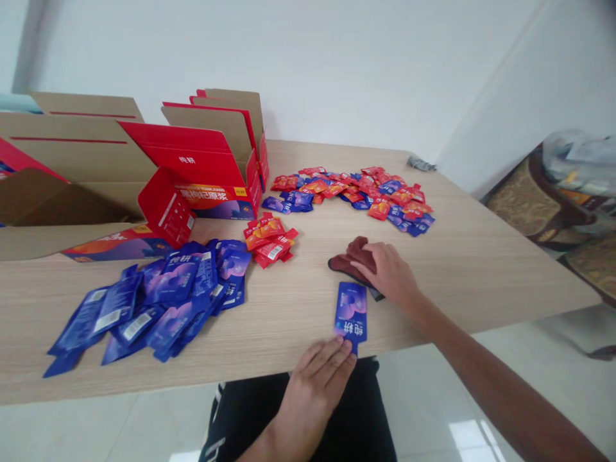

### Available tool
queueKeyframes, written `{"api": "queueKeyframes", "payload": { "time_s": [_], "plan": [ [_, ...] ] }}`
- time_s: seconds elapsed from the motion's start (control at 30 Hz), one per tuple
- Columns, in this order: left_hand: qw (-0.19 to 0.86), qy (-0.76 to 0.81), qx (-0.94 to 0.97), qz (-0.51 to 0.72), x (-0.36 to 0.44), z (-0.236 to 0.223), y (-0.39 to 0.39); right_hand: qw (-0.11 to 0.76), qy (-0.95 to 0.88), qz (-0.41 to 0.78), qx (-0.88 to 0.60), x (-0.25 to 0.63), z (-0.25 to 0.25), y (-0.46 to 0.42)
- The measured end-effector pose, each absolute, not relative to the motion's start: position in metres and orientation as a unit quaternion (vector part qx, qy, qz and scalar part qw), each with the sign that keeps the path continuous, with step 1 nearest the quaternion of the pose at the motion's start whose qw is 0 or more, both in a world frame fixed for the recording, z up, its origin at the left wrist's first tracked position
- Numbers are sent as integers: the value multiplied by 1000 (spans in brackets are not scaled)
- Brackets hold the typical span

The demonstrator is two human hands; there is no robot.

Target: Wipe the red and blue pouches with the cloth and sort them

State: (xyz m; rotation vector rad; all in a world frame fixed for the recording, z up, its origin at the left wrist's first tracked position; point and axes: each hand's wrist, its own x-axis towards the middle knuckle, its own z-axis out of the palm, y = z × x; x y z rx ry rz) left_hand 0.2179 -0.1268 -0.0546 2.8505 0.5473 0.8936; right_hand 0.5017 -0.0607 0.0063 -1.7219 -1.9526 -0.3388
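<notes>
A blue pouch (351,308) with white lettering lies flat near the table's front edge. The fingers of my left hand (320,378) are together on its narrow end, at the table edge; the thumb is hidden. Just beyond the pouch, my right hand (389,273) grips a bunched brown cloth (353,263) with a dark edge, fingers closed on its right side. A small dark piece shows under that hand, too covered to name. Left of my hands lies a heap of blue pouches (180,298). Beyond them is a small pile of red sachets (272,240).
Open red cardboard boxes (202,154) stand at the back left, flaps up. Mixed red and blue sachets (356,189) spread across the back of the wooden table (471,250). A crumpled grey item (421,163) lies at the far corner. Patterned chairs (529,192) stand right.
</notes>
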Motion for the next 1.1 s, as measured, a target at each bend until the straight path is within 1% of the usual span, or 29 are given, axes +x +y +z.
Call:
{"api": "queueKeyframes", "payload": {
  "time_s": [0.07,0.1,0.13,0.2,0.27,0.3,0.43,0.57,0.63,0.7,0.73,0.8,0.87,0.93,1.0,1.1],
  "plan": [
    [59,176,938,294,218,-53,-126,308,-691,-136,-640,493,13,-79],
    [62,175,937,295,218,-53,-126,322,-696,-123,-630,485,14,-91],
    [66,175,936,298,218,-52,-127,317,-718,-97,-612,477,13,-104],
    [75,184,930,310,219,-52,-127,253,-796,-21,-550,462,8,-125],
    [78,194,924,320,220,-53,-128,223,-825,15,-519,454,-1,-133],
    [76,193,924,320,220,-53,-128,222,-823,19,-523,455,-6,-131],
    [59,179,934,305,219,-50,-128,227,-781,-17,-581,476,-17,-93],
    [58,180,936,296,218,-48,-126,197,-759,-88,-614,502,-6,-55],
    [60,177,936,299,218,-49,-125,225,-726,-123,-638,506,5,-55],
    [63,172,935,302,218,-50,-124,283,-698,-135,-643,499,13,-71],
    [65,172,936,301,218,-51,-124,307,-698,-129,-634,492,16,-83],
    [70,173,937,295,218,-52,-125,313,-734,-80,-597,475,14,-111],
    [78,181,934,298,217,-53,-126,257,-803,-12,-537,459,6,-133],
    [84,187,930,305,218,-51,-127,237,-822,16,-517,450,-6,-142],
    [81,184,930,307,218,-49,-126,239,-814,17,-530,451,-15,-137],
    [63,173,935,304,219,-46,-125,238,-795,-12,-557,464,-20,-109]
  ]
}}
